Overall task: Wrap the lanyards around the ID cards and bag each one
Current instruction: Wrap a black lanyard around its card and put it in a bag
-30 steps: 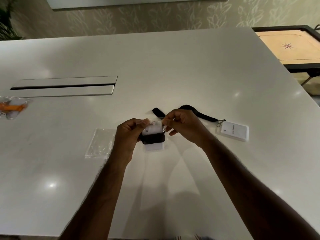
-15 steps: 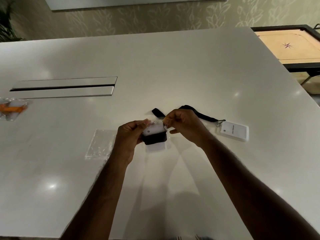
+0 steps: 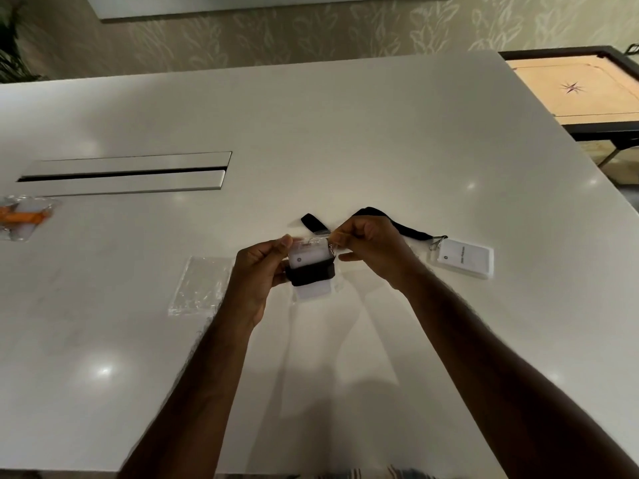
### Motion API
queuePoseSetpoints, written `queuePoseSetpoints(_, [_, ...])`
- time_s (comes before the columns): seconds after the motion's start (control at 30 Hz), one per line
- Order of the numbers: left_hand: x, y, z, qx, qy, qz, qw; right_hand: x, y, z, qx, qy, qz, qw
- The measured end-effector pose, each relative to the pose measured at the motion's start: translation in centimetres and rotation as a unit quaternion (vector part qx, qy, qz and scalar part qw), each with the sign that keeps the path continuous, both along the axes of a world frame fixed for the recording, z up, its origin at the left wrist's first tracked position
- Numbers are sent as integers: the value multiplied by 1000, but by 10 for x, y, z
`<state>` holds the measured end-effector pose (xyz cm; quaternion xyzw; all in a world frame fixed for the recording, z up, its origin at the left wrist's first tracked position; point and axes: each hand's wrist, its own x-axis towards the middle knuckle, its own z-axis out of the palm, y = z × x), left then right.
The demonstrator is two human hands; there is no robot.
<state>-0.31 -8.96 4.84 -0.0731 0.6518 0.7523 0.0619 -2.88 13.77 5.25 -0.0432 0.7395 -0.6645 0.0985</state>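
Observation:
A white ID card point(image 3: 308, 260) wrapped in a black lanyard band point(image 3: 311, 275) sits inside a clear bag whose lower end point(image 3: 313, 292) hangs below it. My left hand point(image 3: 257, 271) pinches the bag's top left corner. My right hand point(image 3: 370, 247) pinches the top right corner. Both hold it just above the white table point(image 3: 345, 140). A second white ID card point(image 3: 463, 258) lies flat to the right, its black lanyard point(image 3: 408, 229) running behind my right hand.
An empty clear bag point(image 3: 198, 285) lies left of my left hand. At the far left edge lies a bagged card with an orange lanyard point(image 3: 22, 217). A metal cable slot point(image 3: 124, 172) is set in the table. A carrom board point(image 3: 574, 88) stands beyond the right edge.
The wrapped card has slid a little deeper into the bag. Both hands stay pinched at the bag's top corners, nearly in place.

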Motion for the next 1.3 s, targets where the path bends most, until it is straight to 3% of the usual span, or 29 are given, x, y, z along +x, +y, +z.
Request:
queuePoseSetpoints(0.6, [10, 26, 8, 7, 8, -4, 1000, 7, 27, -8, -95, -23, -6, 995])
queuePoseSetpoints(0.77, [15, 35, 6, -8, 8, 12, 1000, 6, 33, -8, -38, 26, -22, 999])
queuePoseSetpoints(0.9, [17, 40, 5, -11, 9, 26, 1000, 8, 35, -5, -53, 39, -10, 998])
queuePoseSetpoints(1.03, [18, 41, 6, -5, 15, 39, 999, 5, 33, -3, -84, 4, -9, 996])
queuePoseSetpoints(1.3, [9, 19, 8, -6, 34, 44, 998, -5, 4, -9, -3, -25, 92, 995])
